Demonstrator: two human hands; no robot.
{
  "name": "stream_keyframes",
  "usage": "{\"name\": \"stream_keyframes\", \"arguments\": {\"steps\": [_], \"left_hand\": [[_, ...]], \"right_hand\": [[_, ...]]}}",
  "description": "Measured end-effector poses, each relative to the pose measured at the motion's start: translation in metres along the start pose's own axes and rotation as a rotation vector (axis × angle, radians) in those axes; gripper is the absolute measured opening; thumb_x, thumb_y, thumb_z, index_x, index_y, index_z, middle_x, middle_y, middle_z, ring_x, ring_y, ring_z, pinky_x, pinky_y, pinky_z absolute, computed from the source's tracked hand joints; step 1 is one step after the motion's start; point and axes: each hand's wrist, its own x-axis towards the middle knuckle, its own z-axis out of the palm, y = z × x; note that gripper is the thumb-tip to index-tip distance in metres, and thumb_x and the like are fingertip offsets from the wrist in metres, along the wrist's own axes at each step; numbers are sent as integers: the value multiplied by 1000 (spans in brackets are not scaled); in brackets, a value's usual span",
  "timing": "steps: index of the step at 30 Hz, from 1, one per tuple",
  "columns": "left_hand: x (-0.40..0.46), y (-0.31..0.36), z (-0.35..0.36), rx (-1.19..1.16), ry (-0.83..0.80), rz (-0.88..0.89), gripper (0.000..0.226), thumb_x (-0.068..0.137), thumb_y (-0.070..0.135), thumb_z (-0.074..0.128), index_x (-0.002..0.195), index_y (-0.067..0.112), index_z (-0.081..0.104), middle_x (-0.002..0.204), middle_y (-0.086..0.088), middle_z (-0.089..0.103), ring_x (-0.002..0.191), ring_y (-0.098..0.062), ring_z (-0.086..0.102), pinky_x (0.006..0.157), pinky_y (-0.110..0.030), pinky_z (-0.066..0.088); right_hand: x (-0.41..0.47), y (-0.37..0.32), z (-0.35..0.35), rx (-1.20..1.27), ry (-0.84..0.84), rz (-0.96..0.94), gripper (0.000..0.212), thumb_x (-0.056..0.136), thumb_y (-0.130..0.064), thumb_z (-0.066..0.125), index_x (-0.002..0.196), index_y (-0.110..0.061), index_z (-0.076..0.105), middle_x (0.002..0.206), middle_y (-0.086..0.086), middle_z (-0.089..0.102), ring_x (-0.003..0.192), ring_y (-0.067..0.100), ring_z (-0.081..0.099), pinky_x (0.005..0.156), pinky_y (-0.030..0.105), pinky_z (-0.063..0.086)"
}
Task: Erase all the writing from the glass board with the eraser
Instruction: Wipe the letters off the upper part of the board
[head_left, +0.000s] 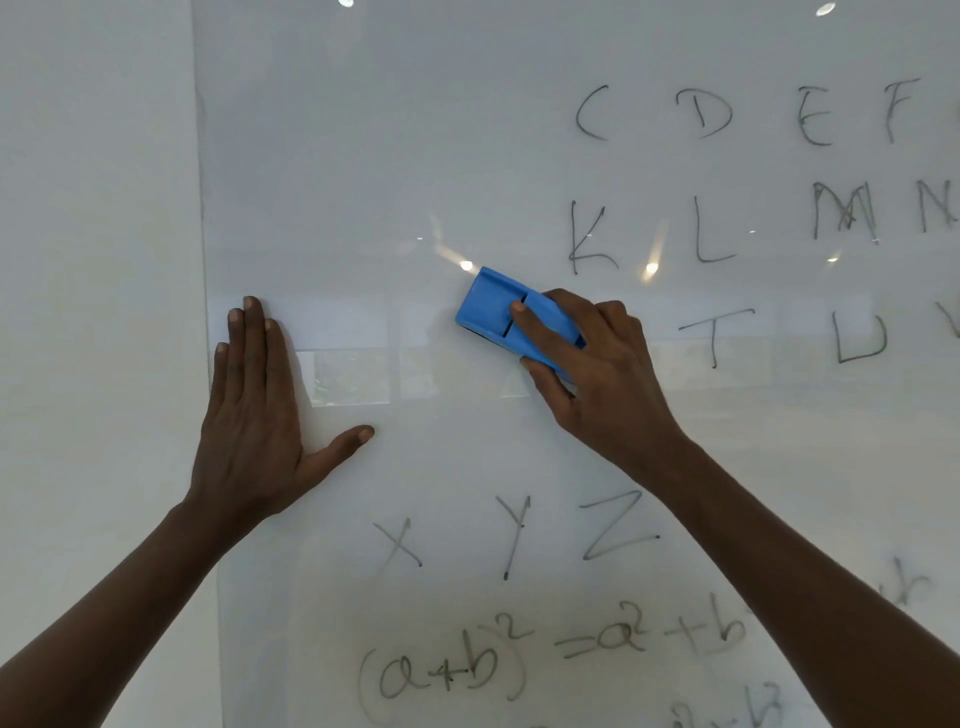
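A glass board fills most of the view. Dark letters run in rows on its right side, with X Y Z and a formula lower down. The upper left part of the glass carries no writing. My right hand grips a blue eraser and presses it flat on the glass, left of the letter T. My left hand rests flat on the board near its left edge, fingers spread upward, holding nothing.
The board's left edge meets a plain white wall. Ceiling lights reflect as bright spots on the glass near the eraser.
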Motion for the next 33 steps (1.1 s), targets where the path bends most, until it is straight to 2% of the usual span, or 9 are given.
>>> {"name": "stream_keyframes", "arguments": {"steps": [3, 9, 17, 21, 27, 33], "left_hand": [[15, 8, 0, -31, 5, -39, 121, 87, 84, 36, 163, -1, -6, 172, -18, -12, 161, -31, -11, 130, -42, -1], [55, 17, -1, -56, 3, -66, 119, 89, 85, 30, 163, 0, -6, 172, -16, -15, 160, -27, -15, 130, -46, 1], [56, 19, 1, -42, 22, -77, 113, 91, 80, 31, 163, -1, -5, 172, -14, -15, 160, -24, -15, 130, -47, 1], [55, 20, -1, -39, 11, -84, 111, 92, 78, 32, 163, 0, -6, 172, -12, -16, 160, -23, -15, 130, -49, 2], [55, 19, -1, -22, 13, -78, 111, 93, 79, 29, 163, 0, -7, 172, -12, -16, 160, -23, -16, 130, -42, -2], [55, 19, -1, -29, 22, -74, 111, 93, 81, 23, 163, -1, -4, 173, -14, -13, 161, -24, -13, 130, -49, 3]], "right_hand": [[10, 11, -2, 10, -1, 0, 47, 97, -33, 52, 142, -17, 50, 134, 14, 55, 103, 29, 51, 88, 39, 41], [36, 33, -5, -5, 14, -11, 48, 96, -30, 58, 141, -17, 51, 132, 15, 56, 103, 31, 52, 87, 41, 43], [86, 70, -11, 5, 80, 21, 46, 97, -31, 54, 142, -19, 51, 128, 13, 56, 97, 30, 49, 80, 39, 41], [107, 90, -13, 18, 102, 68, 47, 98, -33, 53, 144, -23, 49, 128, 11, 55, 100, 29, 47, 84, 32, 34], [131, 124, -23, 52, 129, 177, 49, 98, -37, 50, 146, -26, 45, 128, 12, 52, 109, 32, 45, 93, 38, 37], [134, 174, -44, -7, 184, 348, 53, 99, -40, 47, 149, -25, 39, 129, 16, 50, 116, 34, 42, 94, 36, 37]]}}
